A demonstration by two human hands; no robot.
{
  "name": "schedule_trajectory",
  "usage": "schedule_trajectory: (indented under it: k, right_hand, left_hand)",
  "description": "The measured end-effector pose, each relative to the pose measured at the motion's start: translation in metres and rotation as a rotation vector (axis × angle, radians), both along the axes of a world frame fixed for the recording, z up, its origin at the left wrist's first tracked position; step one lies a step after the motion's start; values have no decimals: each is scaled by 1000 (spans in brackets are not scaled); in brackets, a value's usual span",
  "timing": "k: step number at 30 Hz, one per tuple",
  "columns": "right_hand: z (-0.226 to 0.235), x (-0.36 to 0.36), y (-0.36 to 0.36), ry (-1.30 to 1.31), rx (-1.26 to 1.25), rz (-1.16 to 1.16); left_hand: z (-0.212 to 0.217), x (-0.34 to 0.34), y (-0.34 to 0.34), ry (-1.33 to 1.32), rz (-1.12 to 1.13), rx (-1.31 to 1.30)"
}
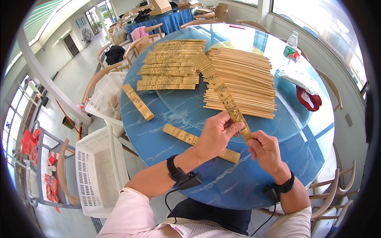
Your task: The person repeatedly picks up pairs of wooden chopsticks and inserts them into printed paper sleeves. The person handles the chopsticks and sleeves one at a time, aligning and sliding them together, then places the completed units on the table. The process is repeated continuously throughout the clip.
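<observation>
Both of my hands grip one long gold printed paper chopstick sleeve, slanting up and away over the blue table. My left hand pinches it below its middle, thumb on top. At its near end, my right hand is closed on it. The sleeve's far end overlaps the gap between a spread of similar gold sleeves and a wide pile of wooden chopsticks. Under my left wrist lies a gold printed strip, partly hidden by the hand. Another gold strip rests near the left table edge.
The round blue marbled table carries a plastic bottle, a white plastic packet and a red dish at right. White plastic baskets stand left of it. Wooden chairs surround the table.
</observation>
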State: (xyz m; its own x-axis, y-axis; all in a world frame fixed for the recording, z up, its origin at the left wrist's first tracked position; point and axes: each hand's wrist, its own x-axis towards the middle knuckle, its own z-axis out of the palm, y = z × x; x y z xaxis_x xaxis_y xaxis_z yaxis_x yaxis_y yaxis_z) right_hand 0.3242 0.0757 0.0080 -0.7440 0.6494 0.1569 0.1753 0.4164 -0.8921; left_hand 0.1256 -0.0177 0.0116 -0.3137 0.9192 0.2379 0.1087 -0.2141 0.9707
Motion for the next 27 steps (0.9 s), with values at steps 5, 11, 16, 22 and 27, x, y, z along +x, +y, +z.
schedule_trajectory:
  k: [5, 11, 16, 22, 27]
  right_hand:
    - [-1, 0, 2, -12, 34, -16]
    - [3, 4, 1, 157, 254, 11]
    - [8, 10, 7, 221, 430, 25]
    - [4, 9, 5, 298, 515, 47]
    - [7, 10, 9, 264, 548, 29]
  left_hand:
    - [5, 1, 2, -46, 31, 41]
    - [53, -9, -4, -79, 143, 224]
    - [138, -97, 18, -68, 294, 647]
    - [136, -204, 74, -219, 349, 381]
    - [28, -241, 57, -394, 492, -104]
